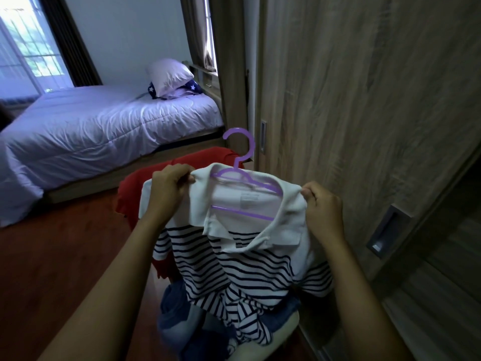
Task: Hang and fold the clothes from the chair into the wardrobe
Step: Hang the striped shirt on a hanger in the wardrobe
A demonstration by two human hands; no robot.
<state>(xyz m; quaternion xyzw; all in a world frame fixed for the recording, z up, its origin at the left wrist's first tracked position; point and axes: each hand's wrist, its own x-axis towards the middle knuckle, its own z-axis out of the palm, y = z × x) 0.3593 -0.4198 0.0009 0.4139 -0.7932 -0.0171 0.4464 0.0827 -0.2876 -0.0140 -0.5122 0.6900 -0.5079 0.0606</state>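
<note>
Striped polo shirt (247,259) is stretched between both hands on a purple hanger (240,175). Left hand (169,190) pinches one shoulder, right hand (322,207) pinches the other. Hanger hook sticks up between them. Below the hands: chair (283,332) with red (205,160) and blue clothes (174,311). Wardrobe door (364,100) is just right of the right hand.

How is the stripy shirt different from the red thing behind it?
The stripy shirt is white with dark stripes; the red garment is plain red. The stripy shirt has a purple hanger in its collar; the red garment shows no hanger. The left hand and right hand grip the stripy shirt's shoulders; no hand touches the red garment. Both are clothes.
</note>
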